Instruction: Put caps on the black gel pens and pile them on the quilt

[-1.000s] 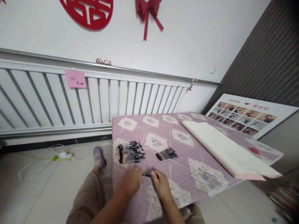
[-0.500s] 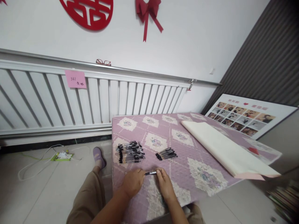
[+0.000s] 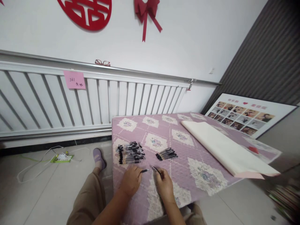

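My left hand [image 3: 131, 180] is closed on a slim dark pen [image 3: 145, 171], whose light tip points right. In my closed right hand [image 3: 164, 185] is a second dark pen piece [image 3: 156, 170], pointing up and left; whether it is the cap cannot be made out. A small gap separates the two pieces. Beyond my left hand lies a larger pile of black and clear pens [image 3: 130, 153]. A smaller group of similar pens [image 3: 166, 154] rests beyond my right hand. Both groups lie on the purple patterned bed cover [image 3: 173, 168].
A folded cream sheet [image 3: 217, 147] lies on the right of the bed, near a photo board [image 3: 243, 114]. A white radiator [image 3: 131, 97] runs along the wall. On the floor at left sit a green power strip [image 3: 62, 157] and cables.
The pen held between both hands has come apart into two pieces, one in each hand. My hands have turned slightly, and the pieces now angle upward. Both pen groups are unchanged.
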{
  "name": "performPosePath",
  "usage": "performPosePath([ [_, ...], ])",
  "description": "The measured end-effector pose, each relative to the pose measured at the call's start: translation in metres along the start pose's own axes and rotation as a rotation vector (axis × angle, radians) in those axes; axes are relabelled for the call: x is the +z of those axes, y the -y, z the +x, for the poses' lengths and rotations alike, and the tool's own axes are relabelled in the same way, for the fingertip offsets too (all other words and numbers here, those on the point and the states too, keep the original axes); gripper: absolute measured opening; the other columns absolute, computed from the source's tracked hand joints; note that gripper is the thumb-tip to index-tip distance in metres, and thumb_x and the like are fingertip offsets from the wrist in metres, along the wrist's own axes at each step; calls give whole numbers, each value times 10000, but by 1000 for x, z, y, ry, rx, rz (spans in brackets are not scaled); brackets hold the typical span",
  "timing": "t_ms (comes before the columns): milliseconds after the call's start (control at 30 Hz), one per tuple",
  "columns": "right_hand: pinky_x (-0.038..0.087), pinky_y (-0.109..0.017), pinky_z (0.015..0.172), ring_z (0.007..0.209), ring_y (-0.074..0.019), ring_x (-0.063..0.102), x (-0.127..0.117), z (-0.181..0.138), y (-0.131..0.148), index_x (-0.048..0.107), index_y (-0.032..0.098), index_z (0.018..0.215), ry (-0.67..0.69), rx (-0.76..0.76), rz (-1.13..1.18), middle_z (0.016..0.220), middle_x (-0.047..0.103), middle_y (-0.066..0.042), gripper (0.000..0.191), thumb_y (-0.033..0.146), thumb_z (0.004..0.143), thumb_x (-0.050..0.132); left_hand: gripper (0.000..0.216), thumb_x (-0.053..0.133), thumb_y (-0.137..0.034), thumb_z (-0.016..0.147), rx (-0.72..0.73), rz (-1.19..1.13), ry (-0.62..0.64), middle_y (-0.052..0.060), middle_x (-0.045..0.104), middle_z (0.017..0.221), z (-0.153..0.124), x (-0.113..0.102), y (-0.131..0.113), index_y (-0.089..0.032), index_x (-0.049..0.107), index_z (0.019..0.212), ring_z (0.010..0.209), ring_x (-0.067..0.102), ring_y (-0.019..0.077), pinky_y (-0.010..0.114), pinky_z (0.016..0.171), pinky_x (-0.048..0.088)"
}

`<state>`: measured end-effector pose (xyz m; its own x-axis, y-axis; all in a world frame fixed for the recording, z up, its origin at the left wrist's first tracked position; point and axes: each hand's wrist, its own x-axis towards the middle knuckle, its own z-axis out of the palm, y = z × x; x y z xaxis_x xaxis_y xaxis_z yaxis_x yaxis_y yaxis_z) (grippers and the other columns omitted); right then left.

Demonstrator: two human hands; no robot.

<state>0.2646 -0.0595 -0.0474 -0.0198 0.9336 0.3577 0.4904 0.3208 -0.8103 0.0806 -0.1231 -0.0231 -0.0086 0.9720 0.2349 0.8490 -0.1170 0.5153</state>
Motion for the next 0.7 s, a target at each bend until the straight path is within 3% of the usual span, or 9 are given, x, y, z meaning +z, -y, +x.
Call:
performPosePath([
  [167,430,-435,928,983,-266,595,4,1,6,680,205,897,56,-113,-64,1005,693,-109,275,412,816,517,203,439,-191,905,36,63,29,37,613,998,-1,0,-2,-228,619,989,980,526,203,349,898,377],
  [333,427,-443,941,1010,-252,587,-2,1,8,680,224,798,145,-191,-117,1009,684,-105,389,458,900,387,188,444,-204,913,98,92,55,34,613,986,-3,-3,-5,-239,610,993,988,517,208,373,919,339],
  [700,419,-447,953,1063,-251,569,0,-3,11,675,240,740,236,-295,-193,1023,690,-74,316,394,897,448,139,469,-240,926,127,152,93,21,605,994,-2,0,-6,-242,585,1002,991,508,203,366,906,312],
])
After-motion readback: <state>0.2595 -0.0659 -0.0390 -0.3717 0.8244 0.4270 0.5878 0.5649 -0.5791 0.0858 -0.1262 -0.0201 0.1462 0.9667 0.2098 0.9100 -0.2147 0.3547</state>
